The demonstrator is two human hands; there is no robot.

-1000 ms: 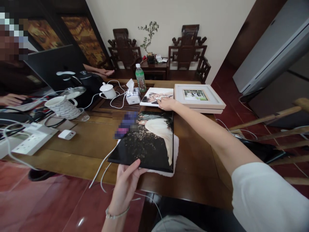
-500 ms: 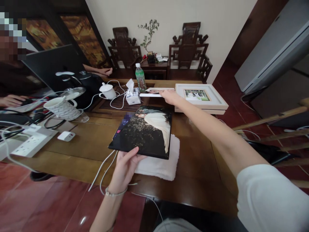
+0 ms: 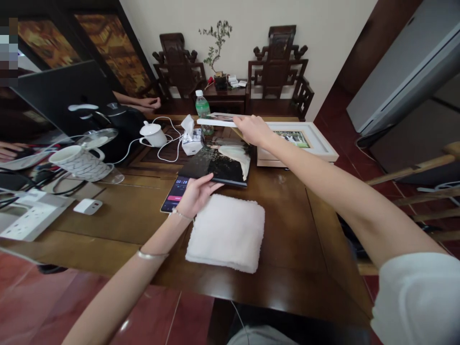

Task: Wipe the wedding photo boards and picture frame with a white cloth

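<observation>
My left hand [image 3: 197,195] grips the near edge of a dark photo panel [image 3: 230,165], thumb on top. The panel shows a figure in a white dress and tilts above the table, past a folded white towel [image 3: 226,232]. My right hand [image 3: 253,130] is closed on the right end of a thin white-edged photo panel [image 3: 215,121], raised over the dark panel's far edge. Its picture is seen at a steep slant. Partly behind my right forearm lies a white picture frame [image 3: 319,143] with a small photo. A phone [image 3: 173,197] lies partly under the dark panel.
A green-labelled bottle [image 3: 202,106], tissue box [image 3: 193,142] and lidded white cup [image 3: 154,135] stand at the back. On the left are a patterned mug [image 3: 77,163], kettle [image 3: 124,122], charger [image 3: 88,206], power strip [image 3: 34,215] and cables. Another person's hand [image 3: 12,152] rests beyond.
My left hand has carried the dark photo panel forward, off the towel, and its tilt is flatter. My right hand has lifted the white-edged panel and brought it left over the dark one.
</observation>
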